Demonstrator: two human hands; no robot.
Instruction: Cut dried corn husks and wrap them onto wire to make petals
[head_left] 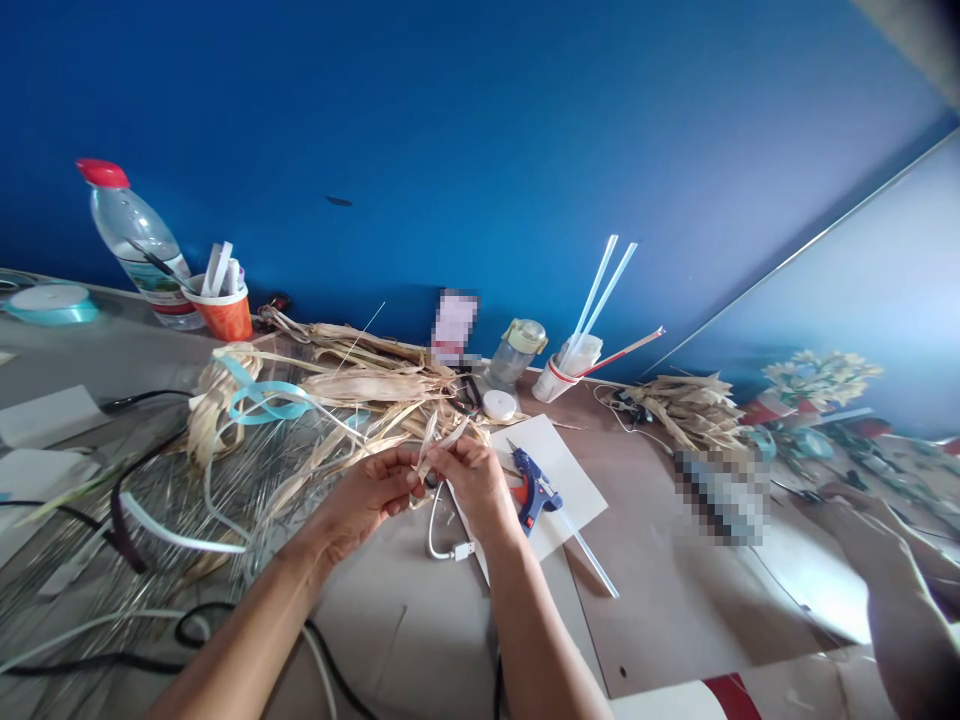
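Observation:
Both hands meet near the middle of the view, over the table. My left hand [380, 487] is closed, its fingertips pinching a thin, pale dried husk strip [427, 447]. From the other side my right hand [471, 478] grips the same strip between thumb and fingers. Just right of my right hand, a blue glue gun [537, 492] with a clear glue stick lies on a white sheet [581, 480]. Behind the hands and to their left spreads a pile of dried husks [375, 385]. A white cable with a USB plug [463, 551] lies below the hands.
A red-capped bottle [142, 240], an orange cup [225, 312], a glass jar [516, 352] and a white cup with sticks [556, 380] stand along the blue wall. Thin wires and cables cover the left side. Another person's hand [855, 515] is at the right.

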